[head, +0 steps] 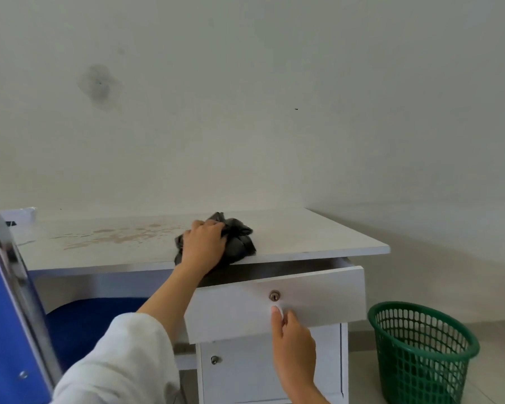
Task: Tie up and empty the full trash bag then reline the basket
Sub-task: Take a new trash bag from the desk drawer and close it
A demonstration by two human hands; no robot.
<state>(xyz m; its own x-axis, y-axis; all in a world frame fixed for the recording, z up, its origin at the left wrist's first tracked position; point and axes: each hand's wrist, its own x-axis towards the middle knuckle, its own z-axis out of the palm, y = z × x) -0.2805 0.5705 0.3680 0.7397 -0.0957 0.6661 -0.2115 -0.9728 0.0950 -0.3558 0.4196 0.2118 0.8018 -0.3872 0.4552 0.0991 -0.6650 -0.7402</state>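
Note:
A crumpled black trash bag (239,237) lies on the white desk top (318,234), near its front edge. My left hand (203,243) grips the bag from the left, fingers curled over it. Below, the desk's white drawer (318,298) stands partly pulled out. My right hand (292,336) touches the drawer front just under its keyhole, thumb against the panel. A green mesh basket (423,348) stands on the floor to the right of the desk, with no liner in it.
A blue chair (3,301) with a chrome frame stands at the left, its seat under the desk. A lower cabinet door (268,371) with a lock sits under the drawer. Stains mark the desk top. The wall runs close behind.

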